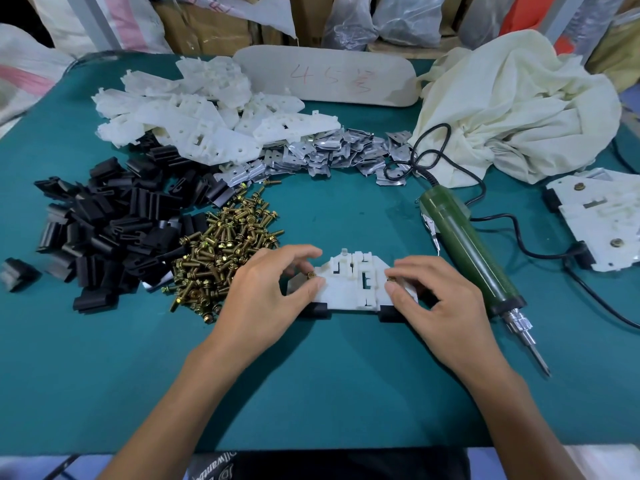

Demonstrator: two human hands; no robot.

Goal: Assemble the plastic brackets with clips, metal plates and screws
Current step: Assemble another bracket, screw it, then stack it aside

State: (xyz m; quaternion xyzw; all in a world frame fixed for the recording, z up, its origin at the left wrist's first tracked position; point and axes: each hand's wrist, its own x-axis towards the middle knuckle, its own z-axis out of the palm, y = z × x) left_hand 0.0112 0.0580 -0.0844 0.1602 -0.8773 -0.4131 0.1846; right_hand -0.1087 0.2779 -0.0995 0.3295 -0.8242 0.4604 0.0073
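Forearms came up from the near edge of the teal counter (311, 393), and the rest ran left to right. Far left lay a heap of black clips (104, 230), with a heap of brass screws (225, 251) just beside it. Behind them sat a pile of white brackets (194, 112) and a spread of metal plates (329, 150).

The left hand (266, 289) pinched a screw (311, 274) between thumb and forefinger at the left end of the bracket (353, 285) being built; its other fingers curled loosely. That bracket lay flat on the counter between the two hands, a black clip fitted at each lower corner (whether plates sat under it was hard to tell). The right hand (440, 292) pinched the other screw (391, 279) the same way at the right end.

Right of that hand a green screwdriver (467, 251) lay untouched, cord trailing back toward a crumpled cloth (512, 109). Finished brackets (602, 220) were at the far right.

The bracket looked light and stiff, ribbed moulded plastic, so it would likely skid under a push. It seemed best steadied by its flat ends or clipped edge, not by the thin tabs along the top. The screws were small and smooth and apt to roll, so the head seemed the place to hold them.
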